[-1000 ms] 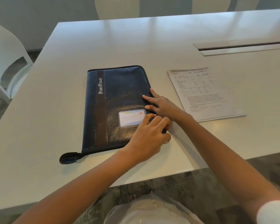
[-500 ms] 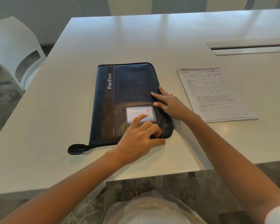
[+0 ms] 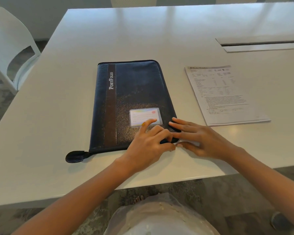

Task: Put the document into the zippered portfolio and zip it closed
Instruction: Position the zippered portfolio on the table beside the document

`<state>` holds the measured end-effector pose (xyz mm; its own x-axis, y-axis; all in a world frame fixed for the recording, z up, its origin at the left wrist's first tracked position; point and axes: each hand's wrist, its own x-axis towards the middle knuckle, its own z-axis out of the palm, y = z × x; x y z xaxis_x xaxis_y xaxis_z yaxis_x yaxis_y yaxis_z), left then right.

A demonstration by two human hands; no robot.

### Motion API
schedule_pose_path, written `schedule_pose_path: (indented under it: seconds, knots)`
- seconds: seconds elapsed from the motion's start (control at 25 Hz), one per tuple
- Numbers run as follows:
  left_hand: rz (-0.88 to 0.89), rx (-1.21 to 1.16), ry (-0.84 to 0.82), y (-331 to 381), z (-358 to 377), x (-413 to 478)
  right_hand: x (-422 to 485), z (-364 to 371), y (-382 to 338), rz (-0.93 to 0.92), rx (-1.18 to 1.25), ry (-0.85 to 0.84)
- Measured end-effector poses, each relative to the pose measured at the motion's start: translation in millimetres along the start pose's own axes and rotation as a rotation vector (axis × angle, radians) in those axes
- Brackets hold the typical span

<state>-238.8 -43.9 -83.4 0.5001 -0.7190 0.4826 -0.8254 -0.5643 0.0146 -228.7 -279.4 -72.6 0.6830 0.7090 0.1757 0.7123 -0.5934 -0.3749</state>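
A dark blue zippered portfolio [image 3: 134, 85] lies shut and flat on the white table, with a brown stripe and a card window on its cover. The printed document [image 3: 222, 94] lies on the table to its right, apart from it. My left hand [image 3: 148, 145] sits on the portfolio's near right corner: the index finger rests straight on the card window, while the other fingers and thumb curl round the corner edge. My right hand [image 3: 204, 139] lies beside it with straight, spread fingers touching that same corner. The zipper pull is hidden.
A dark tab [image 3: 75, 156] sticks out from the portfolio's near left corner. The white table [image 3: 143, 31] has a cable slot [image 3: 261, 44] at the far right. A white chair [image 3: 8, 48] stands at the left. The table's near edge is just below my hands.
My right hand has slid from the middle of the portfolio's right edge down to its near right corner, meeting my left hand there. The left hand stayed at the corner.
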Motion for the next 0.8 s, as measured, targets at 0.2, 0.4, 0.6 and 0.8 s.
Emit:
schedule_pose_path:
  seconds: [0.2, 0.4, 0.6, 0.8]
  knots:
    - [0.081, -0.013, 0.038, -0.7, 0.7, 5.8, 3.2, 6.1, -3.6, -0.123, -0.215, 0.106]
    - [0.118, -0.007, -0.036, -11.0, -10.6, -3.1, 2.7, 8.2, -2.4, -0.095, -0.236, 0.135]
    - [0.102, 0.036, -0.09, -29.4, -36.6, -41.5, -1.8, 6.1, 5.9, -0.082, -0.214, 0.156]
    - [0.029, 0.14, -0.14, -49.1, -69.7, -92.1, -3.8, 7.8, 11.5, -0.086, -0.18, 0.218]
